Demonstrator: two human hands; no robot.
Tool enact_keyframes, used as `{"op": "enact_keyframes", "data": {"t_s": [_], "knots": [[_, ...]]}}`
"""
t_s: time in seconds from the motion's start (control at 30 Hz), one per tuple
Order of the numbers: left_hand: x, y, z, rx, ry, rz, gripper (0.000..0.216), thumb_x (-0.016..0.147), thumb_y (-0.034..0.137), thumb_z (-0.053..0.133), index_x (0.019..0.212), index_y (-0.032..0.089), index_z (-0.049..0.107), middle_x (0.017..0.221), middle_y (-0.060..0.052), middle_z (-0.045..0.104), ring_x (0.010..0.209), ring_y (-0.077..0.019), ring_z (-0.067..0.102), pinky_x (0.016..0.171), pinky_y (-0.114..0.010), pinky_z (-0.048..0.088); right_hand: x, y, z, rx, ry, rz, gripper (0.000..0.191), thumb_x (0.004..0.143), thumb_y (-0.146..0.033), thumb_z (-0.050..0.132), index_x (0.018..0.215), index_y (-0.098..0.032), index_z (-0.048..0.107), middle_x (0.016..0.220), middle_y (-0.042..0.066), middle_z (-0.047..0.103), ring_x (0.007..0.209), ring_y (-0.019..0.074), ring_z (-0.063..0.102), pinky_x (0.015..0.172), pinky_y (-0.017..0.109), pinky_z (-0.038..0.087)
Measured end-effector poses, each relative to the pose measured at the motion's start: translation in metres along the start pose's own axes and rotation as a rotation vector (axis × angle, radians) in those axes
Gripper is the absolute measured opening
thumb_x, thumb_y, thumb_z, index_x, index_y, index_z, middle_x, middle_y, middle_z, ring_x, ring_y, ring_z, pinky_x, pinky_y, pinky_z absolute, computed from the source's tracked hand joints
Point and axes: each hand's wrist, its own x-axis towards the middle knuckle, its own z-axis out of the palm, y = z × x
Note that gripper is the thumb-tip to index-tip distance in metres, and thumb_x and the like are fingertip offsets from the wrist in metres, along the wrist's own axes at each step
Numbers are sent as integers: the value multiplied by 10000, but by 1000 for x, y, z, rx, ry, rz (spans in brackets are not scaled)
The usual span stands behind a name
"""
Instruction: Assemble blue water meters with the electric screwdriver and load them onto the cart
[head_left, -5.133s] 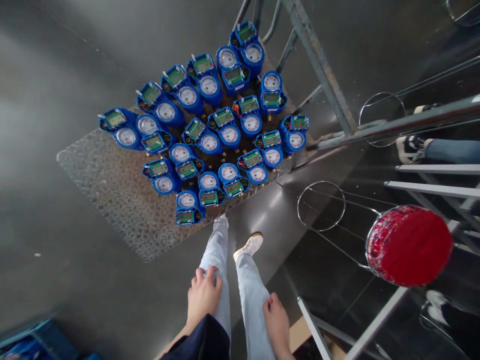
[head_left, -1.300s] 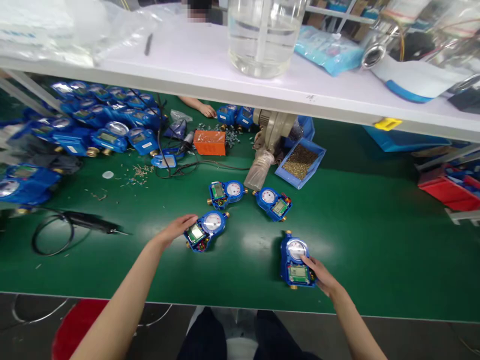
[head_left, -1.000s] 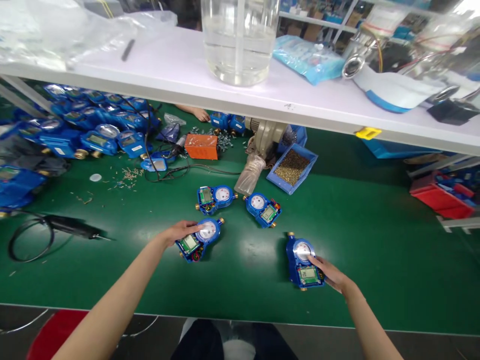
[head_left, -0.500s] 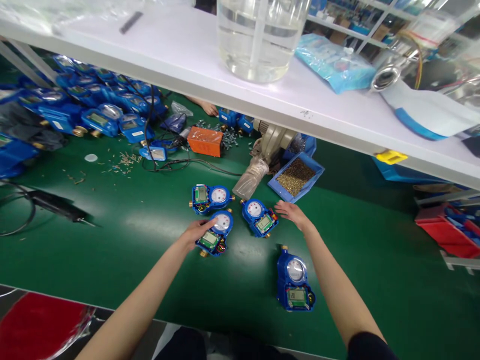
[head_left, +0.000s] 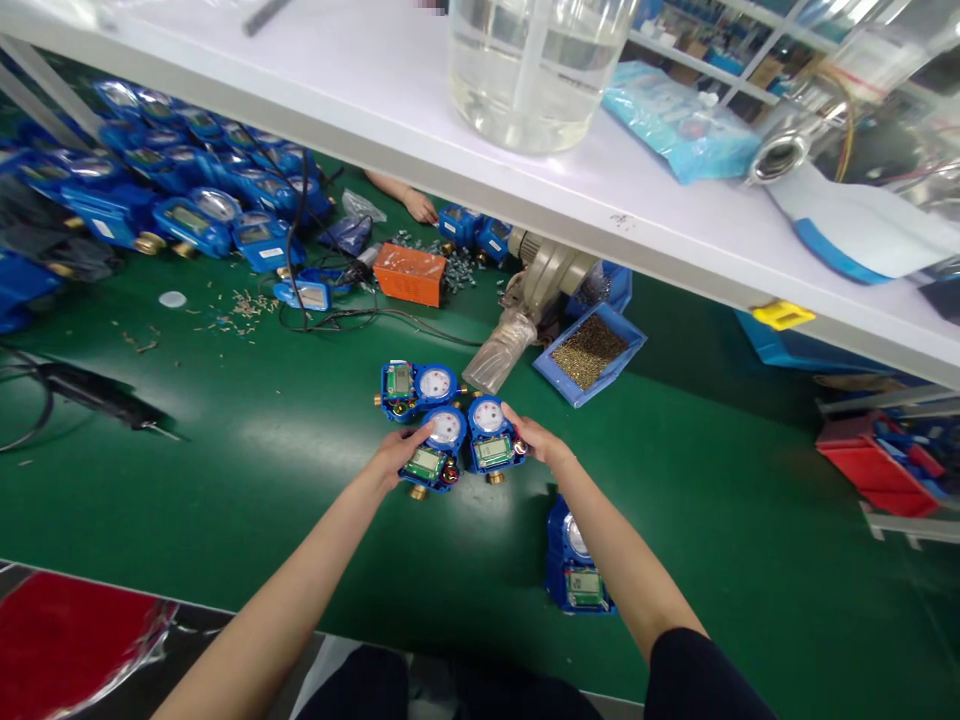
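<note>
A big green table (head_left: 225,480) fills most of the view. A long white shelf (head_left: 375,100) hangs over its far side. A red stool (head_left: 67,640) peeks out at the near left corner. A pile of blue meters (head_left: 187,190) sits far off on the left of the table. A clear jug (head_left: 532,70) with water in it stands on the shelf. Under the shelf there is a blue tray (head_left: 626,345) full of tiny brass bits, and to its left an orange box (head_left: 409,273).

Near the middle of the table, two blue meters lie side by side and touch. The left hand (head_left: 397,455) grips the left meter (head_left: 435,450) by its left edge, with the thumb up by the round dial. The right hand (head_left: 536,440) lies against the right edge of the right meter (head_left: 491,440). I cannot tell if it grips or only presses.

A third meter (head_left: 412,385) lies just behind those two. A fourth meter (head_left: 574,570) lies closer, partly under the right arm. Another person's hand (head_left: 418,207) rests far back under the shelf.
</note>
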Motion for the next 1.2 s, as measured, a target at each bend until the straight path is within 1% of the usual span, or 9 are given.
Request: {"op": "enact_keyframes", "data": {"t_s": [0.17, 0.3, 0.43, 0.57, 0.7, 0.83, 1.03, 1.13, 1.2], "knots": [[-2, 0, -2, 79, 4, 27, 423, 860, 451, 645, 1116, 116, 615, 962, -83, 710, 769, -169, 688, 732, -358, 578, -14, 5, 0, -19, 61, -9, 697, 800, -742, 484, 1082, -129, 656, 1033, 131, 722, 951, 244, 665, 890, 421, 533], [-5, 1, -7, 152, 13, 69, 508, 816, 519, 662, 1135, 126, 621, 1015, -111, 717, 822, -200, 697, 745, -352, 569, -54, 21, -37, -45, 188, -37, 607, 795, -644, 597, 1210, -202, 608, 1250, 91, 641, 1142, 255, 585, 1031, 449, 428], [-14, -5, -23, 262, 138, 140, 634, 745, 657, 635, 1135, 157, 620, 1090, -132, 700, 960, -273, 672, 767, -365, 547, -120, 67, -89, -64, 403, 35, 760, 765, -591, 662, 1381, -207, 437, 1445, 125, 471, 1337, 275, 417, 1138, 439, 288], [-39, -29, -52, 358, 293, 214, 654, 726, 667, 595, 1146, 166, 578, 1186, -145, 648, 1114, -300, 600, 850, -397, 515, -185, 128, -104, -4, 331, 214, 763, 714, -647, 679, 1269, -144, 531, 1290, 197, 595, 1200, 336, 559, 1071, 535, 365], [-74, -70, -74, 416, 285, 195, 639, 702, 655, 566, 1106, 160, 570, 1107, -148, 671, 1000, -280, 657, 761, -371, 537, -212, 170, -79, 124, 113, 216, 727, 733, -689, 630, 1194, -132, 559, 1201, 196, 651, 1090, 287, 648, 1002, 465, 470], [-101, -108, -79, 512, 145, 169, 556, 720, 629, 542, 1014, 160, 593, 971, -128, 708, 835, -254, 699, 665, -345, 541, -213, 180, -55, 137, 17, 108, 734, 783, -722, 520, 1278, -186, 446, 1239, 160, 632, 1117, 243, 638, 1030, 418, 453], [-127, -132, -77, 750, 0, 311, 370, 830, 480, 460, 1015, 190, 596, 942, -85, 683, 820, -225, 670, 806, -363, 505, -196, 155, -5, -116, -225, 26, 755, 663, -744, 630, 1151, -176, 540, 1012, 97, 680, 1031, 249, 639, 948, 395, 473], [-141, -128, -82, 875, -70, 419, 418, 800, 364, 543, 1187, 207, 575, 1163, -109, 623, 959, -238, 636, 908, -380, 462, -165, 129, 43, -344, -347, -1, 636, 567, -721, 718, 870, -172, 608, 699, -8, 593, 743, 178, 592, 740, 305, 477], [-148, -122, -92, 952, -121, 482, 587, 715, 258, 638, 1293, 266, 535, 1321, -97, 542, 1137, -277, 563, 1000, -419, 397, -137, 107, 85, -507, -427, -27, 581, 549, -713, 731, 710, -172, 593, 573, -56, 472, 595, 116, 463, 609, 248, 395]]}}
